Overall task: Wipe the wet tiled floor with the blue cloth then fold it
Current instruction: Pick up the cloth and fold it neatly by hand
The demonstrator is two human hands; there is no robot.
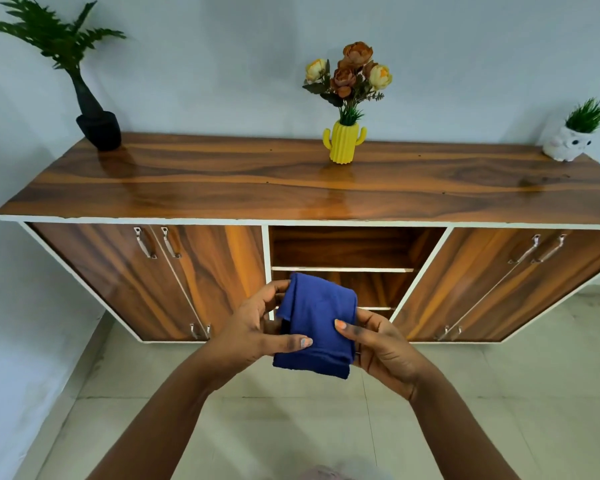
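While both hands are pinching the folded cloth [315,323] before the cabinet [291,188], folding is finishing. Left fingers [300,342] and right fingers [343,325] are gripping it; squaring the edges likely follows.

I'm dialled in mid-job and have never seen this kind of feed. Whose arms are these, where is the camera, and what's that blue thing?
There is no machine here: a person wears one wide-angle camera on the head, looking forward and down. The two bare arms are theirs. The left hand and right hand together hold the blue cloth, already folded into a small pad, up in the air above the tiled floor. Behind stands a wooden sideboard. On its top are a black potted plant, a yellow cactus-shaped vase with flowers and a small white planter.
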